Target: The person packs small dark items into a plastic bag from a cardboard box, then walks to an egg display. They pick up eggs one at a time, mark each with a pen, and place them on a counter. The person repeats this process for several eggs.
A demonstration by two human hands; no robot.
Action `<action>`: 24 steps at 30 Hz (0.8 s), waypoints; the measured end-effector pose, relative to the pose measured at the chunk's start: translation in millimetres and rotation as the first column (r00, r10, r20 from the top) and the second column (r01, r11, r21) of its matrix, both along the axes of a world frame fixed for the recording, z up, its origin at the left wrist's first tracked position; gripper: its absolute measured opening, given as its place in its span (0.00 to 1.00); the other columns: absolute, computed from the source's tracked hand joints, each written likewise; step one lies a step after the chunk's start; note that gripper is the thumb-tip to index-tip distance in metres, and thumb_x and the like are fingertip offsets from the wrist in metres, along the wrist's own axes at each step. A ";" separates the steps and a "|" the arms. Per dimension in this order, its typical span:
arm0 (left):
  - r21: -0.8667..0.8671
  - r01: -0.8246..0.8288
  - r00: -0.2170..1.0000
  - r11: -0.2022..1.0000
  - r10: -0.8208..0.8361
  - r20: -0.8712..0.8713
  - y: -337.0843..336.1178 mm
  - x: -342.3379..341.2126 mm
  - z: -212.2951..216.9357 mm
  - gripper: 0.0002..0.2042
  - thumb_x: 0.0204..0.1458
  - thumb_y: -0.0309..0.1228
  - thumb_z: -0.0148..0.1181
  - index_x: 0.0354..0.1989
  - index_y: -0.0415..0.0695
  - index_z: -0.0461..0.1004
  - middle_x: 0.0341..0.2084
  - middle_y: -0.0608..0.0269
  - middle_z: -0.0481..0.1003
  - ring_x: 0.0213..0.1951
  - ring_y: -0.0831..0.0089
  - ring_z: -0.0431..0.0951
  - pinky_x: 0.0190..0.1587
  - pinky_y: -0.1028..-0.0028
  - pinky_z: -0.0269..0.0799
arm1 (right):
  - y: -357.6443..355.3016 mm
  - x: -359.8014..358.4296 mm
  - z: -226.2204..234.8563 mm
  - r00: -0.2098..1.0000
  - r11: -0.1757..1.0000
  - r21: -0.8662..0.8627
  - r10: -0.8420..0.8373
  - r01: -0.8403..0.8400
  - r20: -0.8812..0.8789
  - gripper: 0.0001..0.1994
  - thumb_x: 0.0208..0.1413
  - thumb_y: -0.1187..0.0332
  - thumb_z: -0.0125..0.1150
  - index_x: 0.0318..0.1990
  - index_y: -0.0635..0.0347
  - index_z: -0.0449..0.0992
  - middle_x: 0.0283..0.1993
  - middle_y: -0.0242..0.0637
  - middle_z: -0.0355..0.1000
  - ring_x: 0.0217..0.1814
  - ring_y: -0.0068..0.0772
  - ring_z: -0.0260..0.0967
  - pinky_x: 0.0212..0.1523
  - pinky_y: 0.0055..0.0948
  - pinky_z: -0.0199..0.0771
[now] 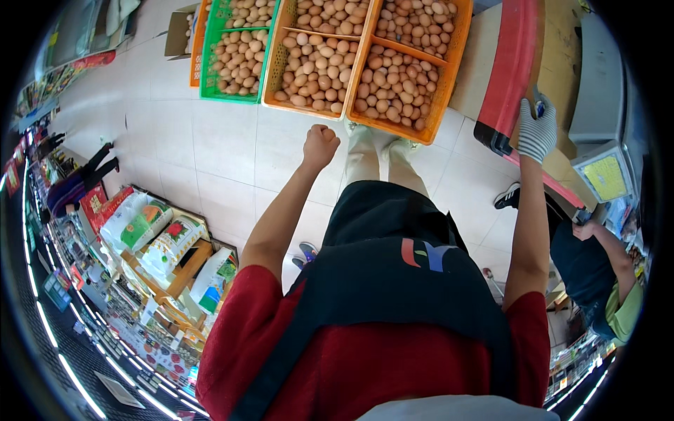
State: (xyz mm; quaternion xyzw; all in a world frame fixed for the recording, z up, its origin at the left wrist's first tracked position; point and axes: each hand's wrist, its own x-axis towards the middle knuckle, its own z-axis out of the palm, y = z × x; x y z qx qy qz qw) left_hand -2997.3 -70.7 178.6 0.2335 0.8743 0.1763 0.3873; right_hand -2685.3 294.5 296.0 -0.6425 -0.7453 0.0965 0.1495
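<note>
My bare left hand (321,146) is curled into a fist above the floor, just in front of the egg crates, and nothing shows sticking out of it. My right hand (538,132) wears a grey-and-white striped glove. It is closed around a small object (539,107) with blue and pale parts, too small to name, over the brown top of the red-edged counter (502,67). Brown eggs (318,69) fill the divided plastic crates: a green crate (229,96), a light orange crate (302,110) and a deeper orange crate (432,133) by my feet.
Bagged goods (174,242) stand on a wooden display at the left. An open cardboard box (178,34) sits beyond the green crate. To the right, another person (586,270) in a dark apron stands near the counter. Tiled floor (225,144) lies between the display and crates.
</note>
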 end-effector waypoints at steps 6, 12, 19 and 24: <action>-0.110 0.229 0.972 0.967 -0.234 -0.032 39.7 -36.1 -106.8 0.20 0.45 0.35 0.60 0.45 0.38 0.69 0.40 0.47 0.74 0.47 0.50 0.74 0.48 0.57 0.72 | -2.7 5.9 -9.7 0.999 0.998 0.068 -0.019 0.017 0.027 0.22 0.50 0.57 0.69 0.49 0.60 0.76 0.44 0.43 0.78 0.44 0.34 0.76 0.48 0.30 0.74; -0.250 0.292 0.946 0.923 -0.317 -0.065 90.9 -59.5 -156.3 0.20 0.47 0.33 0.59 0.49 0.41 0.66 0.45 0.46 0.71 0.49 0.49 0.72 0.48 0.58 0.73 | -2.4 18.2 -18.5 0.993 0.994 0.043 -0.098 0.101 -0.068 0.21 0.52 0.61 0.70 0.51 0.63 0.76 0.48 0.38 0.76 0.48 0.27 0.73 0.53 0.25 0.70; -0.257 0.492 0.825 0.832 -0.540 -0.168 107.2 -78.1 -194.9 0.19 0.52 0.30 0.55 0.53 0.42 0.66 0.47 0.50 0.70 0.51 0.50 0.72 0.48 0.57 0.73 | 2.8 30.9 -28.4 0.993 0.994 0.081 -0.066 0.074 -0.096 0.22 0.52 0.64 0.70 0.51 0.68 0.73 0.49 0.42 0.75 0.49 0.31 0.72 0.54 0.27 0.70; -0.270 0.380 0.826 0.884 -0.456 -0.330 119.2 -97.2 -201.8 0.19 0.52 0.36 0.58 0.50 0.42 0.67 0.46 0.51 0.70 0.52 0.54 0.71 0.53 0.60 0.69 | 0.1 36.2 -26.6 0.997 0.995 0.080 -0.048 0.054 -0.068 0.22 0.52 0.64 0.70 0.50 0.66 0.73 0.48 0.41 0.75 0.47 0.31 0.72 0.52 0.26 0.72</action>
